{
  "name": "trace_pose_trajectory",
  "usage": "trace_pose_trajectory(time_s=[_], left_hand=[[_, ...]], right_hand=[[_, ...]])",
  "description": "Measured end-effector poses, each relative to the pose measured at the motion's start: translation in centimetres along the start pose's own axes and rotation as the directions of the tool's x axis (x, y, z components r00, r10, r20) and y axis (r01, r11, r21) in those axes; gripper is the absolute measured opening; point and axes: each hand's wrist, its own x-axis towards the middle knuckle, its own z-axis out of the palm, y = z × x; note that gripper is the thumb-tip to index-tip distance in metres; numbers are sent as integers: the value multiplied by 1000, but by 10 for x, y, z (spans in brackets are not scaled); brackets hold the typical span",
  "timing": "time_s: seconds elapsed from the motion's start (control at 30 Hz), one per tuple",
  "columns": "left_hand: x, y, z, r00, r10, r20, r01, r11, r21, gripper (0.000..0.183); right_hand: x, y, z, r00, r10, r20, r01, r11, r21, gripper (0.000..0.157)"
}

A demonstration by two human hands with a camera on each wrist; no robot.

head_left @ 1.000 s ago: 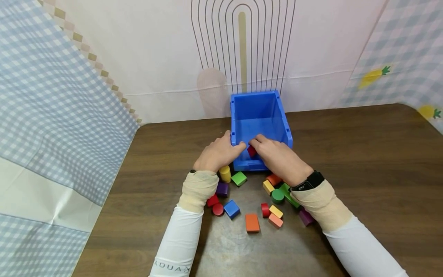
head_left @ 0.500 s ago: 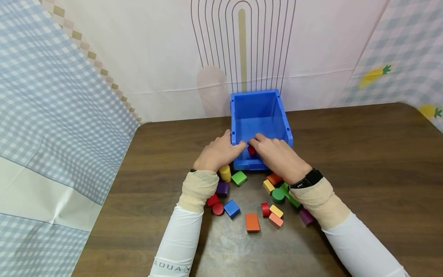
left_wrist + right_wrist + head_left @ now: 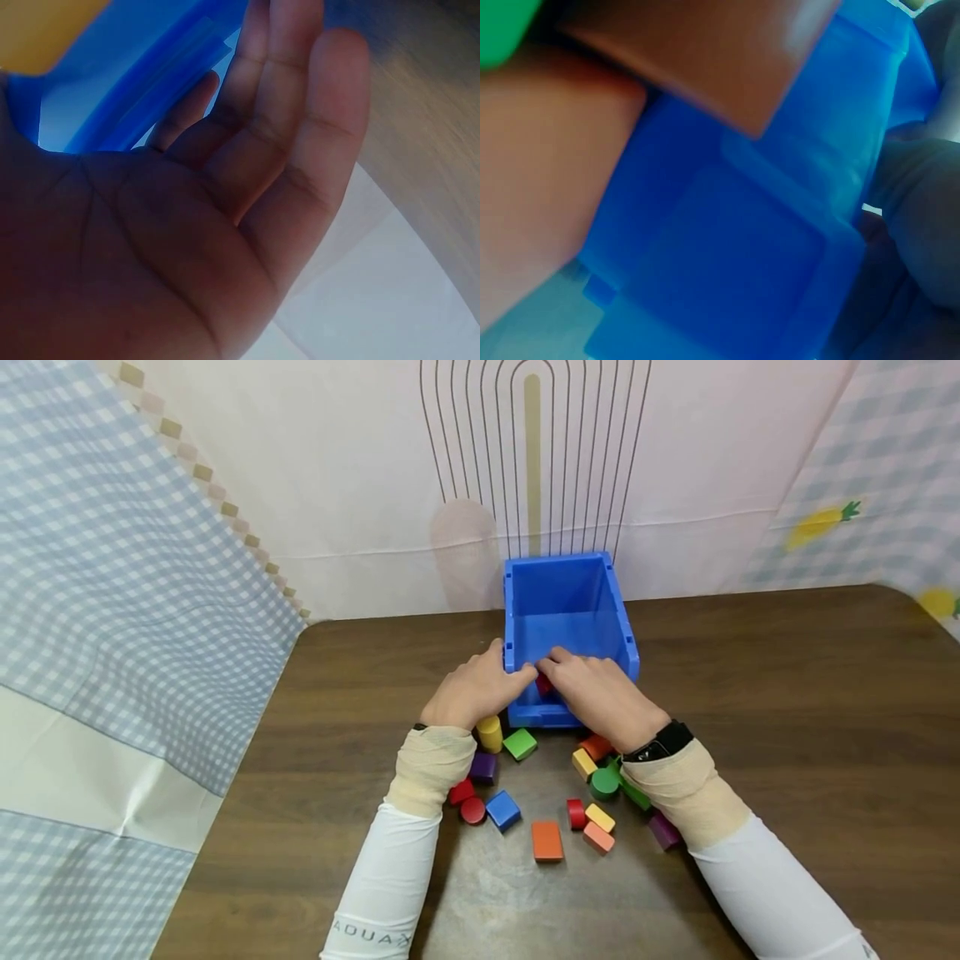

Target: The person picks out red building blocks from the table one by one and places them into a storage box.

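Note:
A blue open bin [image 3: 562, 628] stands near the back edge of the table, its low front towards me. My left hand [image 3: 471, 690] holds its left wall, fingers outside and thumb over the rim; the left wrist view shows the fingers [image 3: 315, 135] beside the bin. My right hand [image 3: 600, 697] reaches over the bin's front right corner with fingertips inside. A small red block [image 3: 543, 683] shows under those fingertips and seems pinched there. The thumb and block are partly hidden, and the right wrist view shows mainly the bin's blue wall [image 3: 727, 255].
Several coloured blocks lie before the bin: a yellow cylinder [image 3: 490, 734], a light green block [image 3: 520, 744], a blue block [image 3: 503, 810] and an orange block [image 3: 547, 841]. A green disc [image 3: 603, 783] and a purple block [image 3: 664, 831] lie by the right forearm. Cloth hangs behind.
The view has shifted slightly. My right hand and the red block sit a touch further left relative to the bin; the left hand keeps its place and the loose blocks have not moved.

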Motion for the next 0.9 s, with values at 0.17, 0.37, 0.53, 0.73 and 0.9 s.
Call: trace_pose_trajectory(time_s=[0.17,0.37,0.53,0.73,0.9], left_hand=[[0,0,0,1000,0,-3,0,1000,0,74],[0,1,-2,1000,0,2,0,1000,-11,73],[2,2,-2,1000,-3,12,3,1000,4,75],[1,1,1,1000,-14,13,14,1000,5,76],[2,1,0,1000,-5,7,5,1000,-1,74]], right_hand=[[3,0,-1,1000,20,16,-20,1000,8,29],[6,2,-1,999,41,20,-41,999,12,27],[5,3,1,998,61,30,-62,998,11,24],[4,3,3,995,80,52,-81,997,15,21],[4,2,2,993,107,56,-108,994,21,22]])
